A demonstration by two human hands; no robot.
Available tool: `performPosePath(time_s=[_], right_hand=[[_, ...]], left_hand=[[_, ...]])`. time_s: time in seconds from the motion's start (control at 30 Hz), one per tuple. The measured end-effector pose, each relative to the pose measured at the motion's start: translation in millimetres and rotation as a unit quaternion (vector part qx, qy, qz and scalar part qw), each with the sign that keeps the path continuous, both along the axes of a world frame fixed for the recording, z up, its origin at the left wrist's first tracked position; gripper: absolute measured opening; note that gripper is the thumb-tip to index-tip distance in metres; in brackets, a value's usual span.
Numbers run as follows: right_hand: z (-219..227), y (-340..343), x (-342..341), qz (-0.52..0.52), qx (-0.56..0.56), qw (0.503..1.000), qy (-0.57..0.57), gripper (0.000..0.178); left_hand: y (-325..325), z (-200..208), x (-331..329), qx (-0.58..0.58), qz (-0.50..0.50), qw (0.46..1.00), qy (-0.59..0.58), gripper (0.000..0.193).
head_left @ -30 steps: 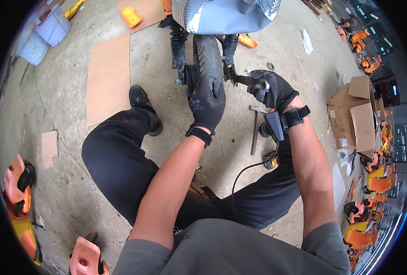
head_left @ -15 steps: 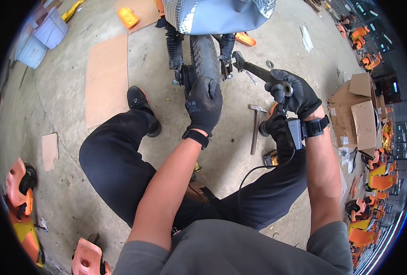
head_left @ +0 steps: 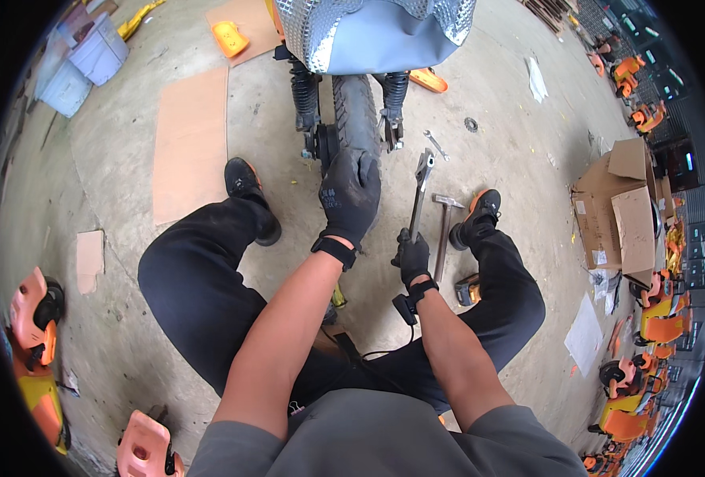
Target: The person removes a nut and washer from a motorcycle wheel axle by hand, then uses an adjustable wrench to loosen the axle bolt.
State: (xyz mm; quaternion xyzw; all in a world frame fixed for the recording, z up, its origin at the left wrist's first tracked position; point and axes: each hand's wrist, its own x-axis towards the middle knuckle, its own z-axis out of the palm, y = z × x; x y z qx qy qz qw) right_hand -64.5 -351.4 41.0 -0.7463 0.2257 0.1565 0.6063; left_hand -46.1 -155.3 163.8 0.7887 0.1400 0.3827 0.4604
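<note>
My left hand (head_left: 351,195), in a black glove, is wrapped over the near part of the black knobbly tyre (head_left: 356,107), its fingertips partly hidden. The tyre sits between two black coil-spring shock absorbers (head_left: 303,95) under a grey and silver cover (head_left: 376,36). Lower and to the right, my gloved right hand (head_left: 411,256) is closed round the near end of a long metal bar (head_left: 418,199). The bar points away from me, and its far end is broader, with a hole or slot. Just right of it lies a hammer (head_left: 443,238) on the floor.
A wrench (head_left: 436,145) and a toothed ring (head_left: 471,125) lie beyond the hammer. A yellow and black power tool (head_left: 468,290) is beside my right leg. Cardboard sheets (head_left: 189,147) lie left, an open carton (head_left: 619,207) stands right, and orange scooters (head_left: 639,405) line the right edge.
My right hand has come down and left, turning the metal bar from slanting across to pointing away from me. The left hand stays on the tyre; the view has shifted slightly.
</note>
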Motion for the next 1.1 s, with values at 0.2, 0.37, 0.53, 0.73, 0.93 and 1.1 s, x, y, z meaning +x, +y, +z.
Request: performPosePath(time_s=[0.2, 0.37, 0.53, 0.73, 0.93, 1.1], right_hand=[[-18, -6, 4, 0.061, -0.051, 0.997, 0.008, 0.033], [-30, -7, 12, 0.072, -0.057, 0.996, -0.021, 0.037], [-36, -4, 22, 0.077, -0.086, 0.992, -0.047, 0.038], [-39, -4, 28, 0.114, -0.163, 0.978, -0.062, 0.036], [-76, -16, 45, 0.167, -0.342, 0.913, -0.148, 0.037], [-84, -12, 69, 0.224, -0.395, 0.884, -0.108, 0.041]], left_hand=[[3, -5, -3, 0.018, 0.016, 1.0, 0.012, 0.024], [1, -6, -3, 0.033, 0.029, 0.999, 0.011, 0.03], [-1, -3, -2, 0.045, 0.042, 0.998, -0.009, 0.028], [1, -9, -3, 0.032, 0.036, 0.999, 0.015, 0.029], [-2, -5, 0, 0.031, 0.025, 0.999, 0.002, 0.027], [0, -4, -2, 0.031, 0.01, 0.999, 0.038, 0.028]])
